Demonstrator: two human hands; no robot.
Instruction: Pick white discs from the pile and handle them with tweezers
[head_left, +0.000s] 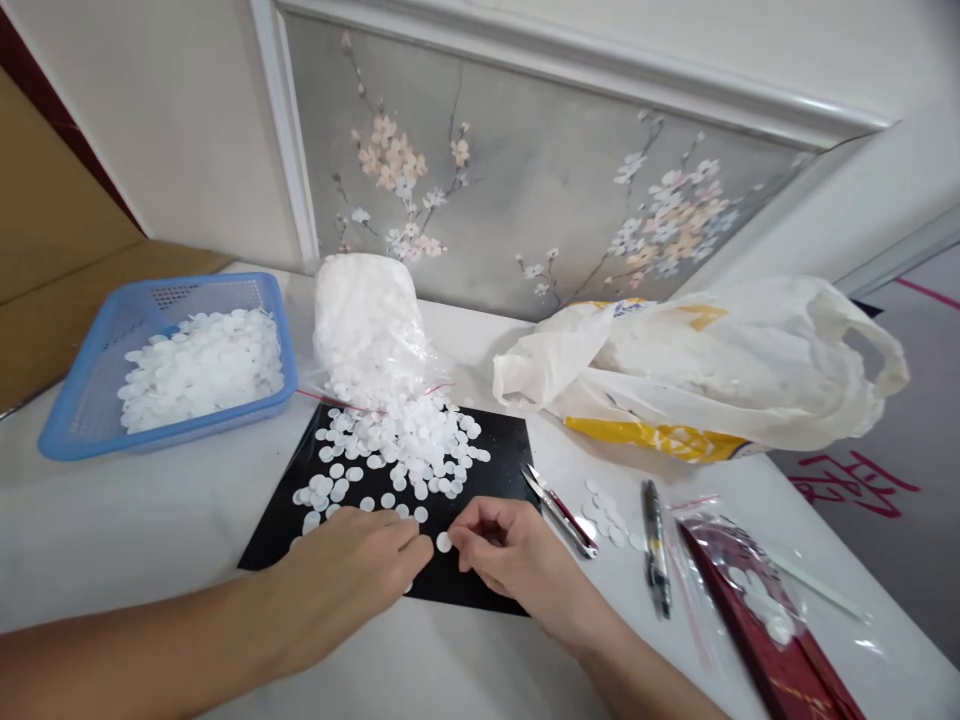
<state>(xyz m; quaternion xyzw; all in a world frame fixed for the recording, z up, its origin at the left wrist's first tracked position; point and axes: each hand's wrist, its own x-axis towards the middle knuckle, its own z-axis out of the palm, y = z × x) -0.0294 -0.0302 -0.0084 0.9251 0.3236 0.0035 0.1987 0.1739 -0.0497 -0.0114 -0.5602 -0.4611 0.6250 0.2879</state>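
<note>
My right hand (510, 555) is at the front right of a black sheet (495, 480), thumb and fingertips pinched on a small white disc (444, 541). Just left of it, my left hand (352, 565) hovers low over the sheet with its fingers curled under. Its fingertips are hidden, so whatever it may hold cannot be seen. Beyond both hands a heap of white discs (416, 435) spreads over the sheet, spilling from a clear plastic bag (367, 315). Several loose discs lie close around my left hand.
At the left stands a blue plastic basket (67, 425) of white discs. Right of the sheet lie thread snips (559, 510), a few discs (606, 515), a pen (656, 550) and a small clear bag on a dark red packet (739, 610). A white-and-yellow carrier bag (697, 370) rests behind.
</note>
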